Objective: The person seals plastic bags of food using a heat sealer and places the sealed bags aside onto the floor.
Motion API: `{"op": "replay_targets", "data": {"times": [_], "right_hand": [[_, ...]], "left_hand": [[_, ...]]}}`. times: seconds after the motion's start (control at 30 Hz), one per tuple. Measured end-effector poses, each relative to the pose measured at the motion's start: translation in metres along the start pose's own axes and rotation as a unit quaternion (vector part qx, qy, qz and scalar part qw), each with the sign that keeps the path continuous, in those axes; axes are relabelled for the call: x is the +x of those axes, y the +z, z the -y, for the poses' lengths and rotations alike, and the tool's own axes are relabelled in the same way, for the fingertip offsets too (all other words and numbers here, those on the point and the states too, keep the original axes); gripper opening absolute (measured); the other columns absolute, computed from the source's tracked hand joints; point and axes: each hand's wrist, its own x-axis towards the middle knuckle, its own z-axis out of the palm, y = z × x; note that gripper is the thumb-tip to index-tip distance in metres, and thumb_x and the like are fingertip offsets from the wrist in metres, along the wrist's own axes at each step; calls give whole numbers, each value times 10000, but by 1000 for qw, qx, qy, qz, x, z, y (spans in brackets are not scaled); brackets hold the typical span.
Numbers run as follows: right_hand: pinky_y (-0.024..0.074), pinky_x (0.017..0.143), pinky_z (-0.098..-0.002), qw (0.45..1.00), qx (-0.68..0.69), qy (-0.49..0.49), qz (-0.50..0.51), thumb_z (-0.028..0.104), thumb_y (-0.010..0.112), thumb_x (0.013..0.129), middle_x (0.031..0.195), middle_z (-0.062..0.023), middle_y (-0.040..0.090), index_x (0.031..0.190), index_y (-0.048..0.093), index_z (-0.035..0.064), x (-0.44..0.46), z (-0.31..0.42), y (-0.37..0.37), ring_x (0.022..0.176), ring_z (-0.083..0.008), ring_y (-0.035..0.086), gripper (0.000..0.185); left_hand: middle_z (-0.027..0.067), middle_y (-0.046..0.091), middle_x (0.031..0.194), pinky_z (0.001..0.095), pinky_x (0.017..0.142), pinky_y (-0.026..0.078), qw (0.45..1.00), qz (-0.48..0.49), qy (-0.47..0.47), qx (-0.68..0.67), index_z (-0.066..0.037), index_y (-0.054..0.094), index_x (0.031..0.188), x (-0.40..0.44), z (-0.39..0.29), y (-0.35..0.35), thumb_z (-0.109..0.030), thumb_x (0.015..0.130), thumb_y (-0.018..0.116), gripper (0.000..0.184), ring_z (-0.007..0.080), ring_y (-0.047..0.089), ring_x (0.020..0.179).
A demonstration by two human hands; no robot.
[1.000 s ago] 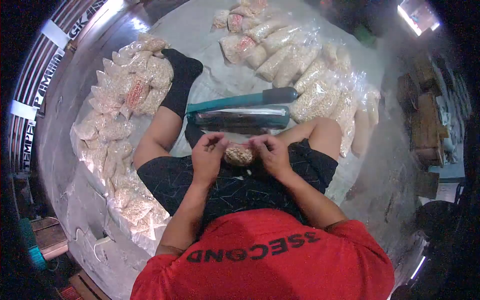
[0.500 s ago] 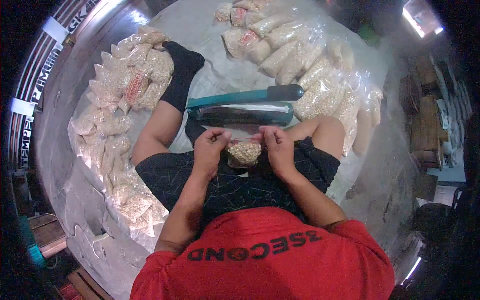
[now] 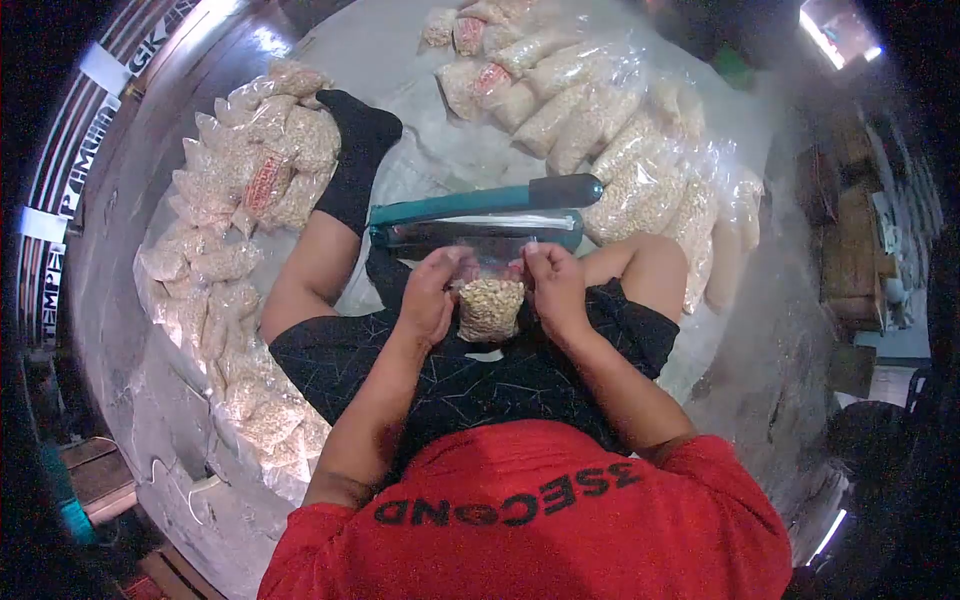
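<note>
Between my hands, above my lap, is a clear plastic bag (image 3: 490, 308) partly filled with pale beans or grains. My left hand (image 3: 430, 292) pinches the bag's upper left edge, and my right hand (image 3: 555, 288) pinches its upper right edge. The bag's unfilled top stands up between them, with its contents settled below. Just beyond the bag lies a teal hand-lever heat sealer (image 3: 460, 205) with a black handle end, its arm slightly raised over the base. Some of my fingertips are hidden behind the plastic.
Filled clear bags (image 3: 250, 160) are piled in a curve on the left. More filled bags (image 3: 620, 130) lie in rows at the upper right, some with red labels. A pale sheet (image 3: 450, 130) covers the floor around my legs. A white cord (image 3: 185, 490) lies at the lower left.
The bag now stands more upright, its clear top raised and its filled part hanging lower in view. Both hands keep their pinch at its sides.
</note>
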Motion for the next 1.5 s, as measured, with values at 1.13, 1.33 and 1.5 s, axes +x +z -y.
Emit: {"op": "replay_targets", "data": {"times": [1.13, 1.33, 1.5], "right_hand": [[438, 537, -311, 977, 134, 164, -30, 198, 654, 990, 833, -38, 695, 1022, 704, 28, 58, -64, 1, 649, -135, 574, 179], [413, 475, -278, 983, 32, 171, -57, 242, 643, 1015, 799, 12, 646, 986, 682, 77, 57, -42, 6, 612, -106, 549, 171], [457, 517, -284, 982, 12, 164, -88, 269, 660, 1009, 842, 10, 639, 1003, 675, 82, 50, -38, 10, 683, -109, 555, 188]], "left_hand": [[129, 706, 1020, 367, 830, 538, 999, -51, -7, 9, 14, 678, 1053, 88, 58, -41, -127, 991, 555, 198, 233, 670, 892], [133, 711, 1047, 415, 867, 576, 999, -36, -23, -31, 4, 672, 1074, 98, 62, -50, -127, 1003, 522, 212, 280, 702, 948], [141, 707, 1063, 409, 872, 569, 996, -16, -67, -57, 21, 666, 1089, 87, 53, -44, -160, 1031, 511, 245, 278, 698, 947]]}}
